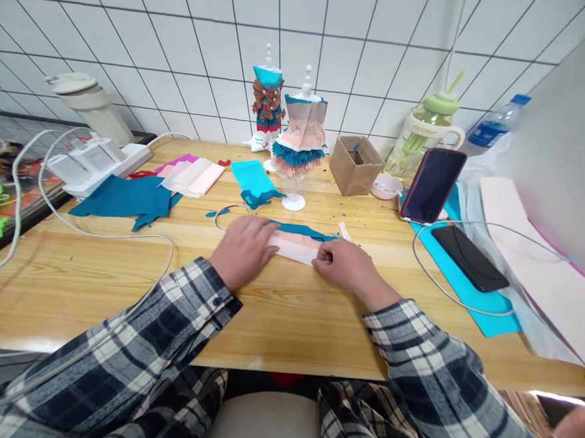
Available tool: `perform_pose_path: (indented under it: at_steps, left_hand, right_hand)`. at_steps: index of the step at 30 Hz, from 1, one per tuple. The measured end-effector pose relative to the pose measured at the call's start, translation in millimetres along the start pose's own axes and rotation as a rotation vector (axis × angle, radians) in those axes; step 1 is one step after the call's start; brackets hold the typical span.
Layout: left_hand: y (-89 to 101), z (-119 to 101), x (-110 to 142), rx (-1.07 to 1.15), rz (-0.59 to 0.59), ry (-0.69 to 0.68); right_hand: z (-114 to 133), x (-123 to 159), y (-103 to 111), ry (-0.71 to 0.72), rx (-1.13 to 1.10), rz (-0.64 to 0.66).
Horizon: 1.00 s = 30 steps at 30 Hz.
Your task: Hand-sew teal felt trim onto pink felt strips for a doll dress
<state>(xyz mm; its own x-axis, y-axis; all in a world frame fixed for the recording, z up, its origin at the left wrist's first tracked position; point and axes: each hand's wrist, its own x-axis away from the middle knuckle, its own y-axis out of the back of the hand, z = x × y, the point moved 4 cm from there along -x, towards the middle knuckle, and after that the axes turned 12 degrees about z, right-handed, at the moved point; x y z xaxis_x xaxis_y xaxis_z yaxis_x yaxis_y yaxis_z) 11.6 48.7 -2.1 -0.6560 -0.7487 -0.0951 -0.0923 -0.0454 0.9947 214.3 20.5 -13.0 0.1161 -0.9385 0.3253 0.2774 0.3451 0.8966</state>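
Observation:
A folded strip of pale pink crepe paper [295, 247] lies across the table in front of me, between my hands. My left hand [244, 250] holds down its left end, fingers curved over it and thumb on the near edge. At the right end, my right hand [344, 266] pinches the strip between thumb and bent fingers. Just behind it lies a teal crepe paper strip [304, 230], partly covered. Beyond stands a small white dress form [304, 123] wearing a grey, pink and teal paper dress. The undersides of my fingers are hidden.
A second dressed form [267, 104] and a cardboard box [356, 167] stand at the back. Teal paper [124, 197] and a power strip [96, 162] are left. Rightward are an upright phone [432, 185], a flat phone [469, 258], and a white cable [431, 279].

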Motion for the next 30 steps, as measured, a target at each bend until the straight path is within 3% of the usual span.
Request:
perform_pose_path:
  at_steps: [3,6,9,20,26,30]
  left_hand:
    - [-9.1,-40.6,8.6,0.044,0.112,-0.302]
    - [-22.2,-58.0,15.4,0.063,0.294,-0.333]
    - [-27.5,-57.7,17.3,0.064,0.378,-0.284]
    - [-26.0,-55.6,14.7,0.065,0.436,-0.253]
    - [-24.7,-54.8,14.7,0.1,0.415,-0.263]
    - [-24.5,-54.5,14.7,0.093,0.4,-0.255]
  right_hand:
    - [1.5,0.0,-0.3,0.025,0.017,-0.01]
    - [0.8,0.8,0.7,0.066,0.0,-0.031]
    - [-5.9,2.1,2.3,0.082,-0.052,-0.015]
    - [-29.4,3.2,7.9,0.105,-0.124,0.096]
    - [-23.9,7.3,9.7,-0.034,-0.018,0.035]
    - [-21.9,8.5,10.5,-0.1,0.05,0.064]
